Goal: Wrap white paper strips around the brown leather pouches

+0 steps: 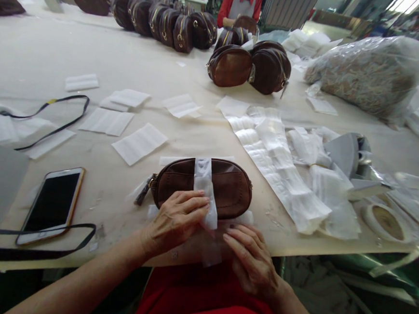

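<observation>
A small brown oval bag [232, 190] lies on the table near its front edge, with a tassel [142, 194] at its left end. A white translucent strip [203, 172] runs over the middle of the bag and down its near side. My left hand [181, 217] rests on the bag's lower left part, its fingertips flat on the strip. To the right, my right hand [252, 259] is at the table edge just below the bag, fingers extended and slightly bent, with nothing visible in it. A clear piece of film [211, 251] hangs between my hands.
A phone [54, 203] and black cord lie left. White foam sheets [140, 143] are scattered beyond. Right are layered white strips [278, 157], a tape roll [385, 222] and a filled plastic bag [368, 75]. Finished brown bags [231, 66] stand farther back, near two people.
</observation>
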The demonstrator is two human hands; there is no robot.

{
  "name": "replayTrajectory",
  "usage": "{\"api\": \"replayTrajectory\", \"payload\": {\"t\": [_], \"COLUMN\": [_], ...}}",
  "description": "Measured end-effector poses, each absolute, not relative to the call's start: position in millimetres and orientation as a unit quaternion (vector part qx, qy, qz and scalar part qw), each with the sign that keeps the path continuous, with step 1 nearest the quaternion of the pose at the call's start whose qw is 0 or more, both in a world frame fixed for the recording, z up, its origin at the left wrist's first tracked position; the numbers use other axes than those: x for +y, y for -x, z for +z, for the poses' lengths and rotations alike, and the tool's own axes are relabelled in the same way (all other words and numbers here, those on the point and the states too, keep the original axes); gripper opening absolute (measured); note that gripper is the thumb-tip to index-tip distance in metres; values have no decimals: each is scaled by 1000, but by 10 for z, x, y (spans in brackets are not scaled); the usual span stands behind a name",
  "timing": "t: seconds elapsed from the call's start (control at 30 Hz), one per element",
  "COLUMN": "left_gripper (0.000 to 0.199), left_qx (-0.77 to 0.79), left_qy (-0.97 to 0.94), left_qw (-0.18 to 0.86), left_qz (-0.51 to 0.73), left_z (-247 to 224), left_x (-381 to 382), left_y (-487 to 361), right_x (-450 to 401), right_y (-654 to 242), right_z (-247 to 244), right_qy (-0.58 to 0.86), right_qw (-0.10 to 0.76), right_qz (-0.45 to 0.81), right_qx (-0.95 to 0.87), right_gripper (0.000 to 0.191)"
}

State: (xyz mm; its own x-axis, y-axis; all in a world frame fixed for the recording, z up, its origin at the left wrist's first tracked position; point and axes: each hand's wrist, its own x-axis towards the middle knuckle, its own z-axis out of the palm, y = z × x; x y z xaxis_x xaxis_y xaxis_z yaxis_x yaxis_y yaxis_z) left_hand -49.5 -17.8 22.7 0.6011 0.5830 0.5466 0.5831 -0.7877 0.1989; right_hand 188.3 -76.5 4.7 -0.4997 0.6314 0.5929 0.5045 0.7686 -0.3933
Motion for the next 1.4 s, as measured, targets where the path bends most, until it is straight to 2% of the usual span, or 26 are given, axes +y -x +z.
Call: {"api": "replayTrajectory", "payload": {"t": [0.13,0.4,0.43,0.53,0.57,0.67,0.73,0.9,1.07,1.17,1.27,1.4], "left_gripper": [21,17,21,50,51,28,20,19,17,18,20,18], "left_qx": [-326,-325,-324,-322,-325,-338,-337,-337,-343,-341,-332,-330], "left_qy": [898,895,898,901,899,892,890,890,886,887,890,888], "left_qw": [2,-16,-40,-124,-133,-91,-58,-40,-46,-34,-24,-10], "left_qz": [-295,-305,-296,-262,-262,-287,-300,-305,-309,-309,-310,-319], "left_z": [212,216,245,323,333,303,266,253,259,238,224,216], "left_x": [-183,-202,-209,-216,-212,-190,-175,-176,-200,-205,-200,-196], "left_y": [510,537,548,573,573,544,516,479,477,485,490,483], "right_x": [-857,-393,-381,-384,-385,-374,-382,-633,-917,-919,-856,-817], "right_y": [-1788,-1467,-1473,-1484,-1478,-1453,-1477,-1766,-1872,-1718,-1557,-1474], "right_z": [108,155,126,51,37,24,35,71,-17,-109,-118,15], "right_qy": [339,344,340,336,336,338,332,323,343,355,328,263], "right_qw": [397,410,409,416,420,429,431,404,294,334,386,398], "right_qz": [71,44,44,51,49,42,56,106,140,111,87,92], "right_qx": [-850,-843,-845,-843,-841,-836,-837,-849,-881,-866,-858,-874], "right_gripper": [40,27,27,25,23,21,23,39,28,21,29,32]}}
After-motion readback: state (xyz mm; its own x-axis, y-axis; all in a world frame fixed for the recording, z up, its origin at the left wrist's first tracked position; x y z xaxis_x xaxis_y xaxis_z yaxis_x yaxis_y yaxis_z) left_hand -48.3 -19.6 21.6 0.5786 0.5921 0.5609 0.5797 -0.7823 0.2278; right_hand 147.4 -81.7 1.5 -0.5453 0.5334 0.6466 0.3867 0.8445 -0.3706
